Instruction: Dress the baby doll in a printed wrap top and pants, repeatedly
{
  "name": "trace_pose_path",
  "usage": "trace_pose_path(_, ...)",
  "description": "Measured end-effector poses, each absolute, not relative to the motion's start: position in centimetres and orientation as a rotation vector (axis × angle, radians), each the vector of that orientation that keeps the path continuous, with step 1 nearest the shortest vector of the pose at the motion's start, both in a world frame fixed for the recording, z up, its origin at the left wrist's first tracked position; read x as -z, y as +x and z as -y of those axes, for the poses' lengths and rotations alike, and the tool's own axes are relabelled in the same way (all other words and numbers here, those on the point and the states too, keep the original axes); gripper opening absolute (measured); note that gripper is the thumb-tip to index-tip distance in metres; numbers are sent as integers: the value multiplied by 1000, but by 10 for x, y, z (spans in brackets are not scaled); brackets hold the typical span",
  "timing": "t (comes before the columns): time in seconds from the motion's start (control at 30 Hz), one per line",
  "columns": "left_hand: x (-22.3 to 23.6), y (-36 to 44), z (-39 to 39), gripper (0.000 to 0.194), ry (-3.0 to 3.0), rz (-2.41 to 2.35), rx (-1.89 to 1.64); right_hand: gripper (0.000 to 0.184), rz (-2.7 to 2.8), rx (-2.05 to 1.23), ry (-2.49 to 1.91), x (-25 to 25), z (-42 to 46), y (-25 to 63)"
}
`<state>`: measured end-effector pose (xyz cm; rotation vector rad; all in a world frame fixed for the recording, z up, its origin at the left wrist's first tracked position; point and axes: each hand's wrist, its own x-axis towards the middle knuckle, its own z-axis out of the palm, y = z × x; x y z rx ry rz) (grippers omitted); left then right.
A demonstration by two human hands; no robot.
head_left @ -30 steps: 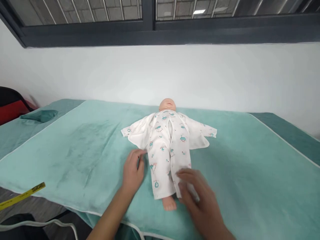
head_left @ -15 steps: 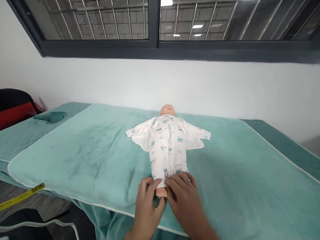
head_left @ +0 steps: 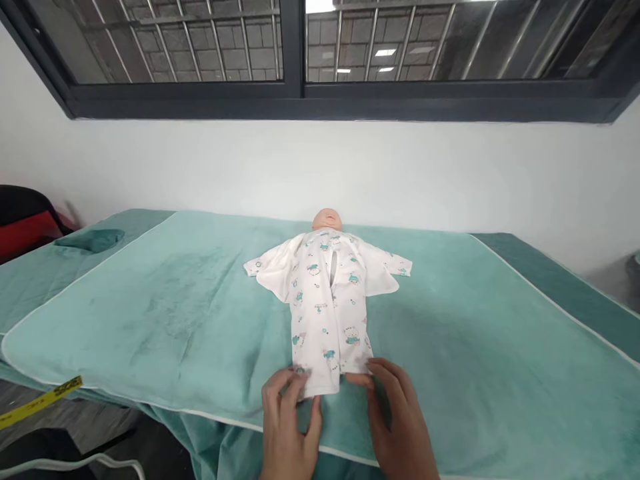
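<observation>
A baby doll (head_left: 327,219) lies on its back, head toward the wall. It wears a white baby gown (head_left: 315,320) with a teal animal print, sleeves spread wide and a slit down the chest. My left hand (head_left: 291,423) grips the lower left corner of the gown, fingers on the cloth and thumb at the hem. At the lower right corner, my right hand (head_left: 403,417) has its fingertips on the gown's edge. Between the hem and that hand shows a skin-toned strip, a doll's foot or a finger; I cannot tell which. The doll's legs are under the cloth.
A teal mat (head_left: 165,300) with white piping covers the bed. A white wall (head_left: 320,167) and a dark window frame (head_left: 320,107) rise behind. At left are a red and black bag (head_left: 30,227), a yellow strip (head_left: 43,402) and a pale cable (head_left: 80,461).
My hands have moved apart, the right one outward to the gown's right corner. The left lower panel now hangs lower and covers the foot that showed before. The view has shifted slightly.
</observation>
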<state>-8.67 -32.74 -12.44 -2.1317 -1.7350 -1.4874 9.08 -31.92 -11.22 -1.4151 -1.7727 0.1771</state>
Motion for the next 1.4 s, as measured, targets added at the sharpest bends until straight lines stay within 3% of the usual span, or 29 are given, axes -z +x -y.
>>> trace_pose_path(0.2, 101, -65, 313, 31, -2425, 1488, 1139, 16, 1821, -260, -1471, 118, 309, 95)
trace_pose_path(0.5, 87, -58, 302, 12, -2573, 1470, 1235, 9, 1633, -677, -1261, 106, 317, 103)
trace_pose_path(0.8, 87, -64, 320, 20, -2588, 1353, 1376, 17, 1658, -742, -1160, 103, 325, 105)
trace_pose_path(1.03, 105, -104, 306, 27, -2478, 1392, 1354, 14, 1807, -1096, -1146, 81, 310, 132)
trace_pose_path(1.13, 111, -134, 264, 28, -2283, 1626, 1268, 19, 1768, -929, -1339, 79, 272, 140)
trace_pose_path(1.2, 113, -147, 231, 30, -2271, 1719, 1073, 13, 1836, -603, -1415, 83, 237, 140)
trace_pose_path(1.27, 112, -152, 201, 33, -2333, 1741, 909, 26, 1954, -312, -1372, 90, 202, 134)
trace_pose_path(1.4, 110, -145, 156, 36, -2456, 1711, 725, 35, 2171, -217, -1172, 100, 156, 114)
